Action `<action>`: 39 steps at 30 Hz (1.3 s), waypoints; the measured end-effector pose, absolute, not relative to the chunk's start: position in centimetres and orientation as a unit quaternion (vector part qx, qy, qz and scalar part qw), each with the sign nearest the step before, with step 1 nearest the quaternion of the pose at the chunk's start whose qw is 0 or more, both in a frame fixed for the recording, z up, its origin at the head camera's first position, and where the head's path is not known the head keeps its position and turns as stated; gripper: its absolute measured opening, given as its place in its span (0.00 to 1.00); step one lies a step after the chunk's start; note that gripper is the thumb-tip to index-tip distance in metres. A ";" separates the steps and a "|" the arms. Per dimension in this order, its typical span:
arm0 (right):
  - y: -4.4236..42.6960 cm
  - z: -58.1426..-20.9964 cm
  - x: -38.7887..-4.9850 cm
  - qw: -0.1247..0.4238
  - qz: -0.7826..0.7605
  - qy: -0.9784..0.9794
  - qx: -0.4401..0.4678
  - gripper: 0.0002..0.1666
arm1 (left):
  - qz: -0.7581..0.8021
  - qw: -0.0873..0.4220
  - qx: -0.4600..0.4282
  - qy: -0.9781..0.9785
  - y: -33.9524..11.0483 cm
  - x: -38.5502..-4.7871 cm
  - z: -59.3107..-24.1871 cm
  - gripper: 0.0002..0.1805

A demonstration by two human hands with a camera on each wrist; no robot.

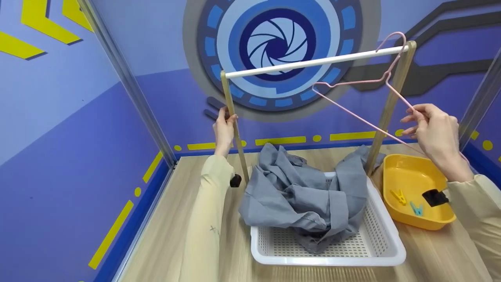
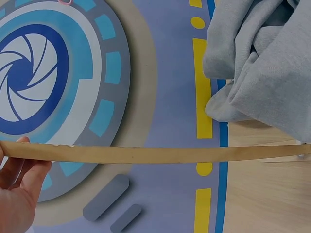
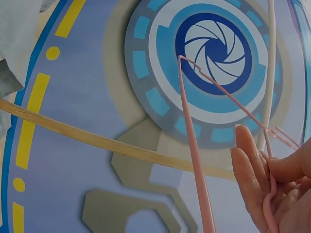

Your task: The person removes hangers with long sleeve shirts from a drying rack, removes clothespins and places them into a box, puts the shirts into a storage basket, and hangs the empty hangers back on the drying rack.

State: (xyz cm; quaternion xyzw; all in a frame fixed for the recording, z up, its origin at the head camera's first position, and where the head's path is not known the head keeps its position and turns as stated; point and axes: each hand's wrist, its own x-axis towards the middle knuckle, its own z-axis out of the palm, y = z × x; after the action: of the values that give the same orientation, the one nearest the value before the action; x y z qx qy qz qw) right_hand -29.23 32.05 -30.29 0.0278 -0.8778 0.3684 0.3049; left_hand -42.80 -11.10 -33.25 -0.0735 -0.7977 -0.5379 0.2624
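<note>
A pink clothes hanger (image 1: 354, 82) has its hook over the right end of a white rod (image 1: 309, 63). My right hand (image 1: 438, 131) pinches the hanger's sloping arm between thumb and fingers, as the right wrist view also shows. The rod rests on two wooden posts. My left hand (image 1: 224, 129) grips the left post (image 2: 121, 154) below its top, thumb on one side and fingers behind. Between the posts, grey cloth (image 1: 301, 192) lies rumpled in a white plastic basket (image 1: 328, 261), spilling over its back and left rims.
A yellow tray (image 1: 415, 176) stands right of the basket, under my right forearm. In it lie a yellow clothespin (image 1: 399, 196) and a teal clothespin (image 1: 416, 209). Patterned purple panels with metal corner posts (image 1: 127, 82) enclose the wooden tabletop (image 1: 164, 227).
</note>
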 end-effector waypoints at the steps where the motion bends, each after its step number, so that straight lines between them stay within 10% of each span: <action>1: 32.2 -30.3 -29.3 0.306 0.365 -0.879 0.025 0.14 | -0.541 0.263 -0.074 -0.796 -11.0 -42.8 -33.3 0.15; 39: 33.8 -31.9 -30.9 0.245 0.366 -0.898 -0.024 0.17 | -0.537 0.262 -0.058 -0.800 -10.8 -42.6 -33.1 0.15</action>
State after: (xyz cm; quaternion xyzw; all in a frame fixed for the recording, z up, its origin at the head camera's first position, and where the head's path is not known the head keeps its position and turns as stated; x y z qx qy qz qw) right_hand -30.93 33.83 -31.90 -0.0236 -0.8976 0.3656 0.2453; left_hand -42.64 -10.76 -33.08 -0.0585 -0.7995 -0.5371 0.2623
